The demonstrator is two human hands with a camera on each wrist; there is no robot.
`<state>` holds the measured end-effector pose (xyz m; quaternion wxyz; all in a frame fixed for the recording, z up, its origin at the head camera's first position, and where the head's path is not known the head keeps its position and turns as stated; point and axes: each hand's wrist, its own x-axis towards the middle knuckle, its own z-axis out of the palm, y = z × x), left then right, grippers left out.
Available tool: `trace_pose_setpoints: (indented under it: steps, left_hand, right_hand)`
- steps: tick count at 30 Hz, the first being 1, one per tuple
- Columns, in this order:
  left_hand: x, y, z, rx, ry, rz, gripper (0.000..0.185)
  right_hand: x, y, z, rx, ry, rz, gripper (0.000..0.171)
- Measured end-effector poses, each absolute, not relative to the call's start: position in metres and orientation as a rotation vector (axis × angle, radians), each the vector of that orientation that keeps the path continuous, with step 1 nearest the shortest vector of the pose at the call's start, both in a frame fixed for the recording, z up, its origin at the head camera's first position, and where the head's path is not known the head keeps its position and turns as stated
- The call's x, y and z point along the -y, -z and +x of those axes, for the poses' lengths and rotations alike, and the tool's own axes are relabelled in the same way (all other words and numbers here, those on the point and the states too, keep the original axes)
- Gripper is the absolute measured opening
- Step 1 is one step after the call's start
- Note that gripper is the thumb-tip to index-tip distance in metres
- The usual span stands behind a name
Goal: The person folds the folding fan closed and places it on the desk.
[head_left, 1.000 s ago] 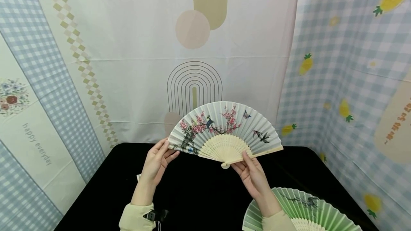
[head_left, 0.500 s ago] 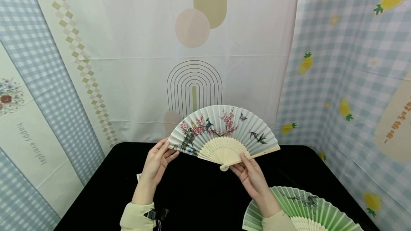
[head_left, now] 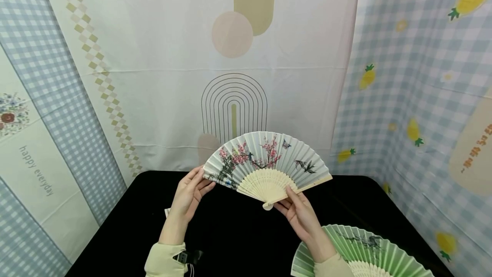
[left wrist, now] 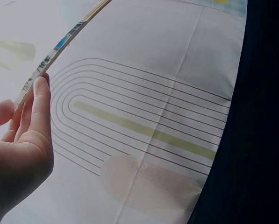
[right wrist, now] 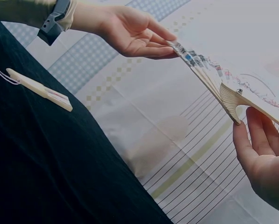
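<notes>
I see both hands raised above the black surface (head_left: 238,243), holding an opened white paper fan (head_left: 269,157) between them, its painted face with pink blossoms and birds turned toward the head camera. My left hand (head_left: 190,195) pinches the fan's outer left edge, thumb on one side and the fingers (left wrist: 39,100) laid nearly straight along the other; the left wrist view shows that edge end-on against the fingertips. My right hand (head_left: 297,213) holds the fan low, near the pivot where the pale wooden ribs gather, with the thumb on the right guard stick and the fingers (right wrist: 256,135) curled up beneath the ribs. The fan is spread almost to a half circle and tilts slightly, its right end lower than its crown. Just beneath my right forearm lies a green fan (head_left: 365,251), also open, flat on the surface. Well to the outer side of my left hand, a closed fan (right wrist: 39,88) with a thin cord lies on the surface. Behind both hands hangs a pale backdrop cloth (head_left: 230,97) printed with nested arches.
</notes>
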<state>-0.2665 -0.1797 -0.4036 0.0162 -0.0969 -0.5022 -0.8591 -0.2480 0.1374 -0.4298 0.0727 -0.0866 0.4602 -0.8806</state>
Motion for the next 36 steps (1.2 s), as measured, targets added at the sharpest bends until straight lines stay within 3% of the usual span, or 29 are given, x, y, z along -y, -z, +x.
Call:
trace_pose_setpoints:
  steps: [22, 36]
  left_hand:
    - [0.1802, 0.4011, -0.2682, 1.593, 2.661, -0.311, 0.051]
    - [0.1785, 0.4029, -0.2683, 1.616, 2.654, -0.277, 0.049]
  right_hand:
    - [-0.1344, 0.4318, -0.2481, -1.367, 2.599, -0.327, 0.025]
    - [-0.1342, 0.4325, -0.2458, -1.37, 2.564, -0.208, 0.027]
